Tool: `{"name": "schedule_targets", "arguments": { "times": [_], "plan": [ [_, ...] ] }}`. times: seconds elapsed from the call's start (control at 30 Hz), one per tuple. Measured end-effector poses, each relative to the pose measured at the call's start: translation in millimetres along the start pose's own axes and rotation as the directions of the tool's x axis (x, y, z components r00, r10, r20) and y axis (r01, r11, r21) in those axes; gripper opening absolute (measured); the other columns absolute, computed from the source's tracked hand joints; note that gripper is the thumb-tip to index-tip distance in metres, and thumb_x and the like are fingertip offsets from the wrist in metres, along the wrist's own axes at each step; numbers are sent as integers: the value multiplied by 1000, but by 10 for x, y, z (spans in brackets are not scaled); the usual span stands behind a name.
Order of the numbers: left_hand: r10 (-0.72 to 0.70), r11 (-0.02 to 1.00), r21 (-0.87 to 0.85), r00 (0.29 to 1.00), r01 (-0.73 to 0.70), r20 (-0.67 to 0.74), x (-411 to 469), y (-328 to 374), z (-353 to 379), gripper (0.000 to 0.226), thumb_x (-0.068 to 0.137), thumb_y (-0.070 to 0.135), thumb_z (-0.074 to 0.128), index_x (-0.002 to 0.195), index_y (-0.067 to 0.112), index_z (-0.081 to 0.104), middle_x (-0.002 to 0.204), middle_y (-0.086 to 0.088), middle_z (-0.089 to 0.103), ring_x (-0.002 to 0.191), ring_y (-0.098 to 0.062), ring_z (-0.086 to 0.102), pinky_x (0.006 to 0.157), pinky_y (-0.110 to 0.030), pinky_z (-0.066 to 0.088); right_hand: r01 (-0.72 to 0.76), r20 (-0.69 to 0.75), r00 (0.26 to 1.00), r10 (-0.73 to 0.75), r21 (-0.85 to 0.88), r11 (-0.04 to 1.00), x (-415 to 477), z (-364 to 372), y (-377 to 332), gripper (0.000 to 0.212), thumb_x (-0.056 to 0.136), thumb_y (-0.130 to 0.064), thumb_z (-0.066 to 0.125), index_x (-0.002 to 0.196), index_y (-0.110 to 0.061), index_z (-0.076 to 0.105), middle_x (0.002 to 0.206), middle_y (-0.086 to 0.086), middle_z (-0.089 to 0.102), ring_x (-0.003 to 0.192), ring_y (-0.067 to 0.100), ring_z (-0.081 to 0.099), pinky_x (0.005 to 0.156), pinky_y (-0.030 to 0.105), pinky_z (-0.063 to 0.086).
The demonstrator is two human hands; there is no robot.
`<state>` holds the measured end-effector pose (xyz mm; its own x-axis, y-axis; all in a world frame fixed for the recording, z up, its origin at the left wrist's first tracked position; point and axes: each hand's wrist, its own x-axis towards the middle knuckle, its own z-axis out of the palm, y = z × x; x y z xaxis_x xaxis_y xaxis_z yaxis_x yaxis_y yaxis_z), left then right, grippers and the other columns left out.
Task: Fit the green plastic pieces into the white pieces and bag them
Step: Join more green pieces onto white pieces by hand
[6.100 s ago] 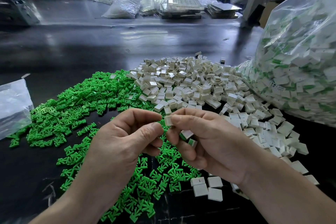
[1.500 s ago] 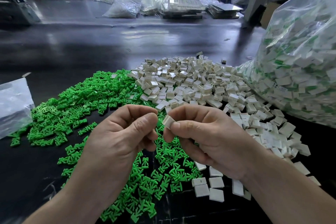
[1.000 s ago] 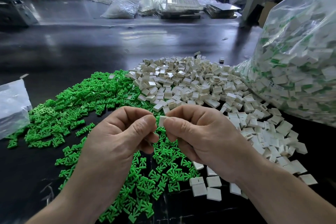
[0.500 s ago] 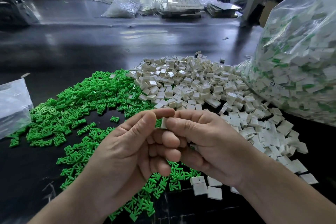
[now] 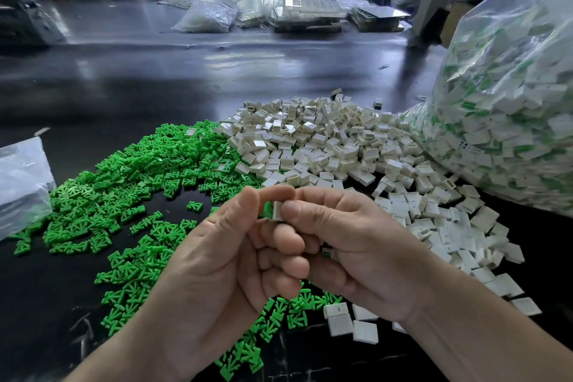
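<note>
My left hand [image 5: 226, 260] and my right hand [image 5: 356, 245] meet above the dark table, both pinching one small white piece [image 5: 277, 211] between thumb and forefinger. A sliver of a green piece [image 5: 267, 209] shows at its left edge. A heap of loose green pieces [image 5: 130, 183] spreads to the left and under my hands. A heap of white pieces [image 5: 325, 146] lies behind and to the right. A large clear bag [image 5: 508, 108] full of fitted white-and-green pieces stands at the right.
A crumpled clear bag [image 5: 21, 183] lies at the left edge. Three white pieces [image 5: 350, 321] lie near the front under my right wrist. Farther back on the dark table [image 5: 155, 77] are more plastic bags [image 5: 207, 14] and flat trays [image 5: 310, 12].
My left hand has turned palm-up and its fingers have curled in under my right fingers. The two hands have closed together on the white piece, which now shows less.
</note>
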<state>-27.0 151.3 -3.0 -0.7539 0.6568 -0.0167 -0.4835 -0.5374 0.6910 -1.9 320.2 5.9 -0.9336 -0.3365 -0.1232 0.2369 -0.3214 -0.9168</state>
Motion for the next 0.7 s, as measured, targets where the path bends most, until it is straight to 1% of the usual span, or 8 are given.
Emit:
{"name": "schedule_targets", "arguments": {
  "times": [0.07, 0.13, 0.27, 0.33, 0.4, 0.53, 0.6, 0.7],
  "plan": [
    [-7, 1000, -16, 999, 8, 51, -6, 9, 0, 32, 81, 26, 79, 108, 11, 72, 73, -12, 71, 60, -21, 71, 49, -26, 57, 23, 7, 1000, -23, 1, 1000, -9, 8, -2, 18, 92, -27, 62, 96, -11, 67, 64, -1, 51, 43, 10, 36, 34, 21, 21],
    [-10, 1000, 8, 999, 10, 39, -9, 16, -5, 29, 78, 22, 81, 104, 11, 73, 71, -13, 71, 57, -20, 71, 47, -25, 56, 25, 8, 1000, -25, -18, 1000, -14, 17, 1, 20, 93, -26, 62, 99, -8, 66, 63, -2, 52, 43, 9, 36, 34, 21, 22],
    [13, 998, 58, 1000, -12, -6, -11, 17, 8, 31, 71, 22, 86, 97, 11, 74, 65, -13, 69, 52, -20, 69, 45, -25, 55, 3, 9, 1000, -2, -37, 999, -15, 24, -5, 43, 92, -26, 61, 113, 11, 56, 63, -3, 52, 44, 8, 35, 35, 19, 24],
    [23, 997, 76, 1000, -21, -20, -11, 20, 19, 33, 69, 23, 88, 96, 11, 74, 64, -13, 69, 50, -20, 68, 44, -24, 54, 10, 8, 1000, -9, -39, 999, -21, 27, -7, 47, 91, -26, 61, 119, 11, 54, 63, -4, 53, 44, 8, 36, 36, 20, 23],
    [33, 996, 88, 999, -29, -40, -15, 25, 31, 36, 65, 24, 90, 95, 10, 74, 62, -14, 68, 48, -21, 67, 43, -24, 53, 17, 4, 1000, -17, -45, 999, -24, 25, -4, 46, 91, -27, 61, 117, 10, 54, 63, -4, 53, 44, 8, 35, 36, 20, 22],
    [58, 992, 116, 997, -51, -57, -25, 32, 53, 35, 64, 25, 89, 93, 11, 75, 60, -13, 67, 46, -20, 66, 42, -23, 52, 27, -12, 1000, -28, -71, 997, -25, 36, 5, 30, 90, -29, 62, 98, 0, 63, 64, -2, 53, 45, 11, 35, 35, 21, 22],
    [71, 990, 127, 996, -64, -56, -23, 28, 59, 34, 65, 26, 89, 92, 12, 75, 59, -12, 67, 45, -20, 65, 41, -23, 51, 43, -8, 999, -43, -65, 997, -26, 57, 8, 22, 91, -28, 62, 98, -8, 68, 66, 0, 54, 47, 15, 35, 35, 22, 22],
    [86, 987, 139, 994, -75, -73, -26, 29, 62, 34, 65, 26, 88, 92, 12, 75, 58, -12, 66, 44, -19, 65, 38, -23, 50, 40, -8, 999, -41, -68, 997, -22, 68, 14, 24, 92, -29, 62, 98, -5, 66, 68, 4, 54, 53, 20, 34, 35, 22, 22]
  ]
}}
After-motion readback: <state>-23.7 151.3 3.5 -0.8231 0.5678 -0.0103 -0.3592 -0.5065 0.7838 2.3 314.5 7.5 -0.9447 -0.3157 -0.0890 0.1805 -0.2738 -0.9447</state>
